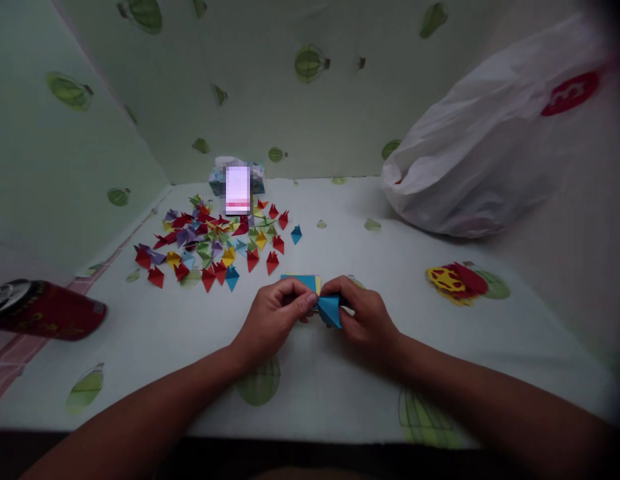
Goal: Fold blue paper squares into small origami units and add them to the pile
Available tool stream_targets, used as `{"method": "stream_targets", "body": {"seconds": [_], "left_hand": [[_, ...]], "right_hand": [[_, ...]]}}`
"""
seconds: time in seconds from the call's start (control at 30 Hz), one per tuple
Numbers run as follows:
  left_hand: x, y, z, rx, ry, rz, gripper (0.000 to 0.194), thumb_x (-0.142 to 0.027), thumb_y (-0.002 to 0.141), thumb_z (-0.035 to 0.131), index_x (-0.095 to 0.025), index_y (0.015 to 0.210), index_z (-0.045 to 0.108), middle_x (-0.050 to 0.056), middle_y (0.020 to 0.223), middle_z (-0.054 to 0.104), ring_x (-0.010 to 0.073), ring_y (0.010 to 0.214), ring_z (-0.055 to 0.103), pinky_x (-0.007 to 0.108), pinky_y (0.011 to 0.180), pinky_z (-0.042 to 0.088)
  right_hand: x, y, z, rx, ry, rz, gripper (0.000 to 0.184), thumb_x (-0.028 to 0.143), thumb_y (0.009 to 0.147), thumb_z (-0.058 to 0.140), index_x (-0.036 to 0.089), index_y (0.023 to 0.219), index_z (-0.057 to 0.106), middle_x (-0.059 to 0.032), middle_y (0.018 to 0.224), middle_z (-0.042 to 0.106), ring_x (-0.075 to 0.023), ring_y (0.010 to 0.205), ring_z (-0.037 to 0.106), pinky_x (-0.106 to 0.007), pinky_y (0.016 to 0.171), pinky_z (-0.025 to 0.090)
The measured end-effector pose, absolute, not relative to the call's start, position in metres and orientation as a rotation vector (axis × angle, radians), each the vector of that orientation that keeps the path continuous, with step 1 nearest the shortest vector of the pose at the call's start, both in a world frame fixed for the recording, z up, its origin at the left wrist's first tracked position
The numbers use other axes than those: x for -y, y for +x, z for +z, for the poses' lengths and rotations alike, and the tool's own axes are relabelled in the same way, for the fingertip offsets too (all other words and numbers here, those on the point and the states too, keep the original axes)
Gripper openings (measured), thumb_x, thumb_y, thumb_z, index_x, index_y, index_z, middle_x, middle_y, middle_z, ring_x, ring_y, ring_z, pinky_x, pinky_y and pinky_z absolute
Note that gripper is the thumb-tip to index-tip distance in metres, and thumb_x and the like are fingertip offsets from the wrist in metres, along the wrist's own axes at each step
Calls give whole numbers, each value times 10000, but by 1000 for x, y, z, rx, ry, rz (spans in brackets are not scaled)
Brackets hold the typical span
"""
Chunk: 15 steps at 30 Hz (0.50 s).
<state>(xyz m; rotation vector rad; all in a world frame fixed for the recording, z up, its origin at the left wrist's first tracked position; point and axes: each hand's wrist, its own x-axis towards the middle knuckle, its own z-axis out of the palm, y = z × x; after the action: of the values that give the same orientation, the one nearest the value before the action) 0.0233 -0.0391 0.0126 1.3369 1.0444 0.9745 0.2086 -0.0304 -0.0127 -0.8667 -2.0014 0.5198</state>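
Observation:
Between my two hands is a small folded piece of blue paper point(329, 311), pointed at its left and wider toward the lower right. My left hand point(277, 312) pinches its left tip between thumb and forefinger. My right hand point(364, 319) grips the other side, its fingers partly hidden behind the folds. Just beyond my hands lies a stack of square paper sheets point(300, 278), blue on top with a pale yellow edge showing. To the far left, many small folded paper figures point(220, 270) in red, blue, yellow, purple and green are spread over the table.
A phone with a lit screen point(238, 189) leans against a tissue box point(259, 177) at the back. A red drink can point(53, 310) is at the left. On the right are a bulging white plastic bag point(470, 153) and red and yellow cut-out pieces point(453, 281) on the patterned tablecloth point(190, 373).

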Motion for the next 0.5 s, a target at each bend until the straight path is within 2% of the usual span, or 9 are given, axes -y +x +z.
{"method": "stream_targets", "body": {"seconds": [0.17,0.33,0.5], "left_hand": [[39,23,9,-1078,1463,981,229,-350,901,629,-170,760,614,3,698,578,133,670,527,271,652,423],[37,20,6,-1083,1694,1013,223,-323,933,576,-175,769,608,13,752,566,148,720,534,287,684,420],[35,20,2,-1063,1693,1004,245,-343,960,533,-181,779,565,2,739,544,144,697,521,283,665,417]], "right_hand": [[31,206,-9,1858,-948,953,139,89,829,482,211,811,544,43,585,576,-105,493,531,-232,515,413],[33,202,-2,1591,-947,1450,89,227,876,552,210,789,543,61,536,567,-94,415,504,-217,438,397],[29,202,-2,1546,-871,1579,165,304,903,589,196,781,559,44,558,595,-93,455,533,-224,488,440]]}}
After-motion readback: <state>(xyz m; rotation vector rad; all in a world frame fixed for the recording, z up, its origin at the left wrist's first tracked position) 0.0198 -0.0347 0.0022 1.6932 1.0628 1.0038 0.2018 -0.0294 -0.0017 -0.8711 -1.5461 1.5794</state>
